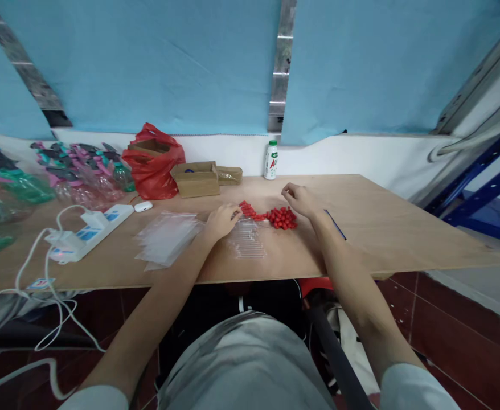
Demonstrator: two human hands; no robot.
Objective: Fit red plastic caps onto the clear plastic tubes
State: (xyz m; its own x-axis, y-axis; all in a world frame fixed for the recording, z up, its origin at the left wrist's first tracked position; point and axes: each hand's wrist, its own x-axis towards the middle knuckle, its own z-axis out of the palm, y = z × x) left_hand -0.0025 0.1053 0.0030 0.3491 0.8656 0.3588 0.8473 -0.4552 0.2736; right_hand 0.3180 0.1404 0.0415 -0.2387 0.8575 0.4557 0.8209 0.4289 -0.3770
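Observation:
A heap of small glossy red pieces point(282, 218) lies on the wooden table in front of me. To its left, more red pieces point(247, 209) sit in a row at the far end of a column of thin clear strips or tubes point(249, 239). My left hand point(224, 221) rests beside that row, its fingers bent and its fingertips at the red pieces; what they grip, if anything, is too small to make out. Behind the heap, my right hand point(300, 199) is raised with fingers curled together, and their contents are hidden.
Clear plastic bags point(167, 239) lie left of my left forearm. Farther left are a power strip point(90, 233) with white cables and several spray bottles point(100, 176). A red bag point(156, 165), a cardboard box point(196, 181) and a white bottle point(271, 160) stand behind. A blue pen point(335, 224) lies right.

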